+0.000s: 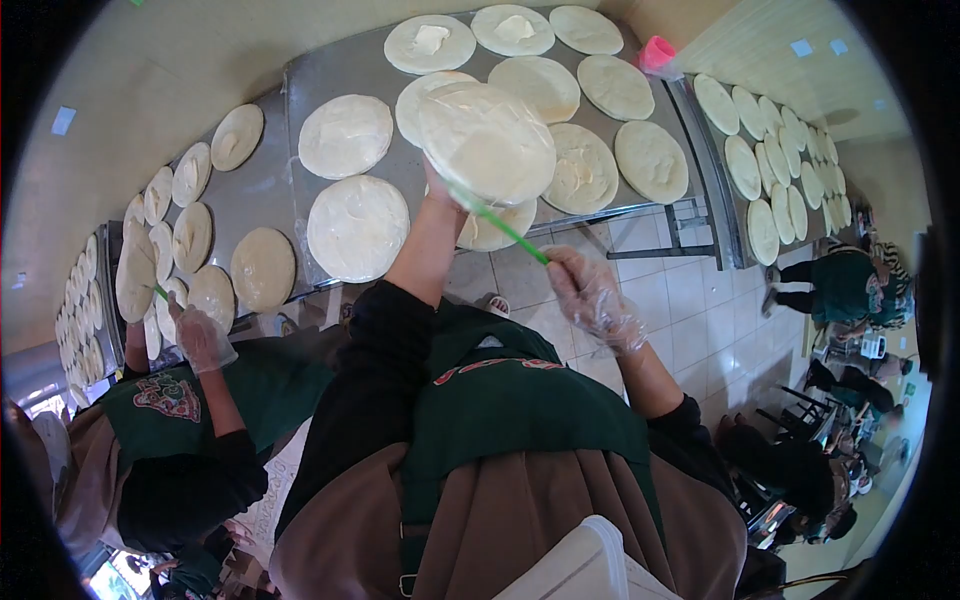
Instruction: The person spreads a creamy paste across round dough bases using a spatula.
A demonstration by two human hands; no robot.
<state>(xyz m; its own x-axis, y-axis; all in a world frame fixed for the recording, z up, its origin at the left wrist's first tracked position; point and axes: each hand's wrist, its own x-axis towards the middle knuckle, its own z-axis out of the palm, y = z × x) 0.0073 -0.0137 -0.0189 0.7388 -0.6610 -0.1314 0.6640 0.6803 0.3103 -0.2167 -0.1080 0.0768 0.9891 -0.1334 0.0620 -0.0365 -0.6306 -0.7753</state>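
Note:
My left hand point(437, 187), mostly hidden under a round flat dough disc point(487, 140), holds it up above the metal table point(270, 170). My right hand point(590, 295), in a clear plastic glove, is closed round the handle of a green spreader point(510, 232). The spreader's far end reaches the disc's lower left edge, where it is blurred. Similar discs lie around on the table, one with a pale lump point(432, 40) on top. Another disc point(358, 228) lies left of my left forearm.
A co-worker's gloved hand point(203, 340) works at a disc on the left. A pink cup point(656, 53) stands at the table's back right. More discs lie on a right-hand table point(738, 190). A white container point(580, 565) is close to my body. Other people are at far right.

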